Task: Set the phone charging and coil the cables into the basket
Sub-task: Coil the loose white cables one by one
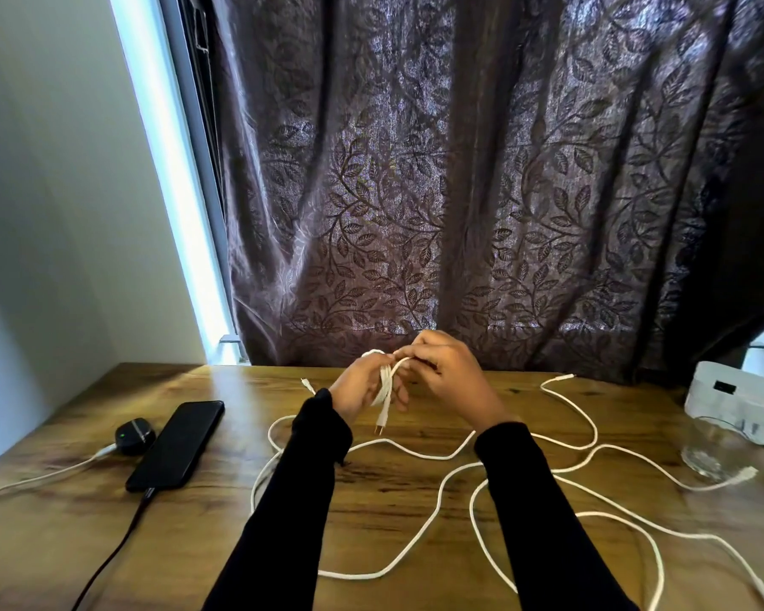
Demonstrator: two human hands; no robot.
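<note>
Far left on the table (107, 500), a white lead (36, 477) ran in to a small dark earbud case (134, 435) with a green light showing; just beside it the phone (177, 445) lay flat, screen dark, a black cable (120, 540) plugged into its near end, so I judged the charging part done; no writing readable on the phone or the case. Centre, above the table, my left hand (356, 388) held a small white coil (384, 381), fingers curled round the loops, one plug end dangling below; my right hand (453, 377) pinched the strand at the top of the coil, fingers closed on it; step in hand, by my reading, was finishing the wrap on this first cable. Below and to the right, loose white cables (433, 513) sprawled across the table, overlapping, how many I could not tell; none coiled yet. Far right, a clear glass (706, 456) and behind it a white box-like thing (742, 403), possibly the basket, too blurred to say; no label legible. Next move called for tucking the tail so the coil would not spring open, then carrying it right.
</note>
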